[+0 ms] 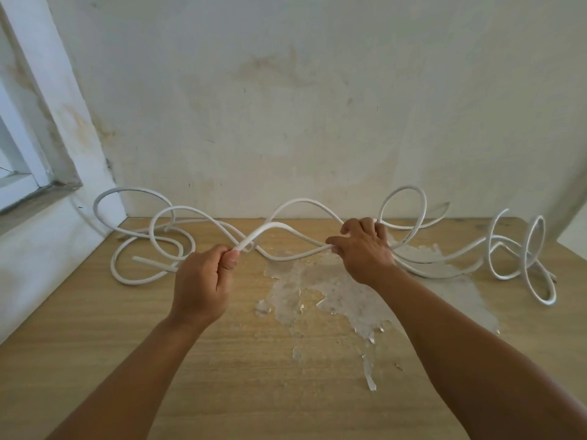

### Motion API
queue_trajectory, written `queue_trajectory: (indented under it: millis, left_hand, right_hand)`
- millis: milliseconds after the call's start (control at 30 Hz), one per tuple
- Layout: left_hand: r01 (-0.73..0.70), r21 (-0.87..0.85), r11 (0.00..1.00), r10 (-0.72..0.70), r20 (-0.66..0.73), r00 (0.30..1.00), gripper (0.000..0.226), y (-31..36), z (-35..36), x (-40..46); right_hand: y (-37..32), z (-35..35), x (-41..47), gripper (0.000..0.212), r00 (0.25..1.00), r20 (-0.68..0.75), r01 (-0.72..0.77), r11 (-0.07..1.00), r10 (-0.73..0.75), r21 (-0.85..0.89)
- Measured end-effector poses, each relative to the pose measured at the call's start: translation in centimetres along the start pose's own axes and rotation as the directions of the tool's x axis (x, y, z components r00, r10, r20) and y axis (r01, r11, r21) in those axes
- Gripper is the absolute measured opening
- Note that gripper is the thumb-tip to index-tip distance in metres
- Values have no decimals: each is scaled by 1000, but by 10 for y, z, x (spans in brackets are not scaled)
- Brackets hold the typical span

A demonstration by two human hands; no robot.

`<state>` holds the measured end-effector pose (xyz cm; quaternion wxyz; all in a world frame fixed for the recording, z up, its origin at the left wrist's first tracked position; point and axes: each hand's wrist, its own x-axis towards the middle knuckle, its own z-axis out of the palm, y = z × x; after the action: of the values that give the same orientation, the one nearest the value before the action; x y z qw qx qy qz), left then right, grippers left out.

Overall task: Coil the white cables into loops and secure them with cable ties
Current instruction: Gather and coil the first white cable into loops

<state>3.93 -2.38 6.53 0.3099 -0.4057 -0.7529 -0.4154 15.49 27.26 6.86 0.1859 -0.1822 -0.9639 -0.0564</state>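
While white cables [295,204] sprawled in loose loops over our peeling wooden table [95,328], our left hand [203,281] pinched one strand; right hand [365,249] gripped several.

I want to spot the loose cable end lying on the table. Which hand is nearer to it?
Left. The left hand sits just right of the loose cable end; the right hand is farther right, across the table.

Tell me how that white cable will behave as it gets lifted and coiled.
The white cable is probably springy, not limp: its loops stand up off the table unsupported. It likely resists tight coiling and may spring open if released. Both the left hand and right hand grip it.
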Motion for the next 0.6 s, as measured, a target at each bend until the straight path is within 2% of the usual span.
queue_trajectory:
  millis: [100, 167, 200, 300, 367, 433, 533, 600]
  left_hand:
    - [87, -16, 996, -84, 136, 987, 45, 1, -5, 6]
    - [225, 12, 974, -215, 337, 917, 38, 6, -6, 14]
    - [256, 66, 964, -260, 410, 874, 42, 10, -5, 20]
    - [277, 145, 950, -311, 525, 792, 60, 29, 11, 35]
    - [289, 197, 937, -348, 600, 720, 63, 41, 26, 45]
    - [252, 340, 906, -418, 619, 665, 60, 51, 39, 54]
    - [112, 525, 844, -437, 549, 713, 38, 63, 51, 63]
    - [101, 555, 826, -431, 506, 747, 31, 65, 53, 65]
  right_hand:
    - [-2, -2, 3, 28, 1000, 20, 14, 1000, -14, 0]
    - [-6, 0, 2, 28, 999, 16, 40, 999, -40, -15]
    - [-8, 2, 1, 29, 999, 18, 51, 999, -51, -18]
    - [-11, 8, -2, 28, 999, -8, 53, 998, -53, -15]
    - [-10, 10, -4, 27, 998, -26, 56, 998, -57, -19]
    - [-9, 11, -3, 27, 998, -27, 60, 998, -61, -32]
    - [-6, 10, -1, 28, 997, -19, 78, 996, -79, -54]
    - [-2, 10, -1, 29, 995, -26, 98, 992, -100, -76]
